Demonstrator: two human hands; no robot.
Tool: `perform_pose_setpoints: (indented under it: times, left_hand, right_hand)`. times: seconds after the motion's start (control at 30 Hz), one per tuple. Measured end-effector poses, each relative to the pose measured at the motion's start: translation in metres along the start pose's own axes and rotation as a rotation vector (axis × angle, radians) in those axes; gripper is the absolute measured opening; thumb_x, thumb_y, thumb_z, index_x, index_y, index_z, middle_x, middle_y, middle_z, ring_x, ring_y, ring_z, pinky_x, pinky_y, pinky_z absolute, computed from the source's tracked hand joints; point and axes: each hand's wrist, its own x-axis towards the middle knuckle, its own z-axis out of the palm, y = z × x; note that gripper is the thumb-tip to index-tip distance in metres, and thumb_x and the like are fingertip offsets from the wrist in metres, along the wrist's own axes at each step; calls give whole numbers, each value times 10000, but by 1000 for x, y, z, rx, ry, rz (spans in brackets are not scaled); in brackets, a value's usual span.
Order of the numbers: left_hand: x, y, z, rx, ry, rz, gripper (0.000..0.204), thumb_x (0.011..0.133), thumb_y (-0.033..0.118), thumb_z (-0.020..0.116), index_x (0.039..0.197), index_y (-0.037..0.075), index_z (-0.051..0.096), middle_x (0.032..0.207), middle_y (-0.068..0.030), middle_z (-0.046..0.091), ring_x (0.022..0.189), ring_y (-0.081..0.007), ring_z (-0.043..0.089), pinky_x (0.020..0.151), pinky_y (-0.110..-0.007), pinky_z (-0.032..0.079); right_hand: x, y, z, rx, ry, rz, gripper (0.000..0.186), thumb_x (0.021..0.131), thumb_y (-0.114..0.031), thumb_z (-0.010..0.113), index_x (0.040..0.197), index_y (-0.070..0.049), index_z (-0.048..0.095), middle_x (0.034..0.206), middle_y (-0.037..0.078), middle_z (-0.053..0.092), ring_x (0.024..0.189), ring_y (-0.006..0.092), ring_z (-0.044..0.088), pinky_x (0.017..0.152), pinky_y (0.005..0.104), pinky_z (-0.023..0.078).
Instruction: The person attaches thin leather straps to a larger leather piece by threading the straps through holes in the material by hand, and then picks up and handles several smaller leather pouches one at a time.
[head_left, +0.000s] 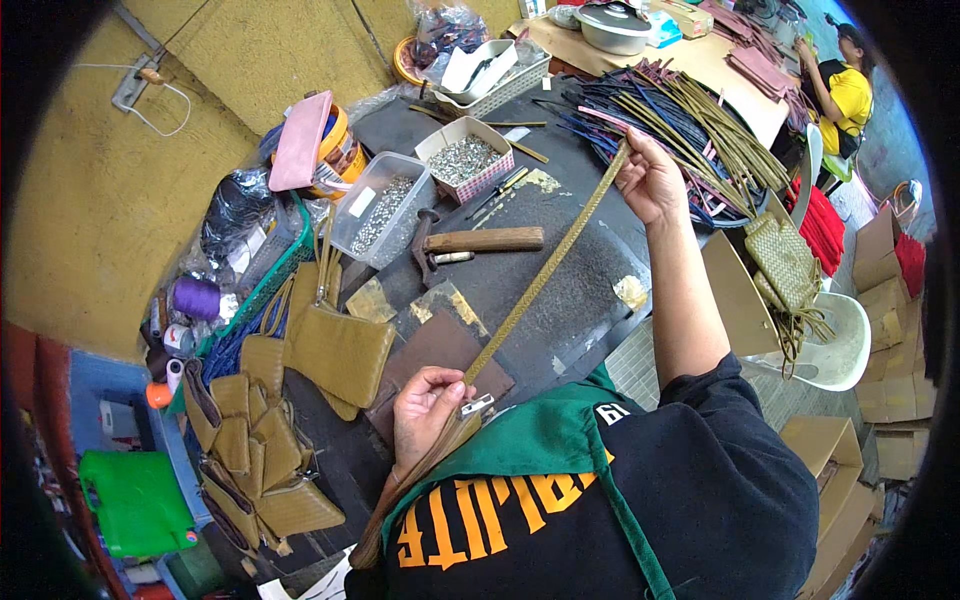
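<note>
A dark table (590,300) fills the middle, with a wide pile of strips (700,135) at its far right and a heap of tan pouches (265,430) at its near left. A long olive strap (555,262) runs slantwise above the table, near the handle end of a hammer (475,241). The step in hand seems to be drawing the strap out straight; I judge the next move calls for a firm pinch at both ends and an even pull. The right hand (652,182) is clamped on the far end, the strap leading down and left from its fingertips. The left hand (428,412) pinches the nearer part between thumb and fingers, just beside a small silvery metal piece (478,405).
</note>
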Motion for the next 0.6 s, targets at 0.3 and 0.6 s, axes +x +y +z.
perform_pose_setpoints:
  times: [0.3,0.6]
  left_hand:
    - [-1,0,1,7,29,-9,103,785,-21,512,888,-15,512,768,-60,562,715,-105,561,635,-204,464]
    - [1,-9,-6,47,60,159,149,712,-98,552,833,-21,513,778,-63,527,709,-102,533,652,-202,456]
  right_hand:
    - [1,0,-3,42,-29,23,108,764,-120,578,700,-68,509,602,-7,509,484,66,494,376,143,361]
    - [-2,-2,-1,-10,-64,-21,78,777,-91,546,798,-17,529,714,65,575,536,83,518,472,160,435]
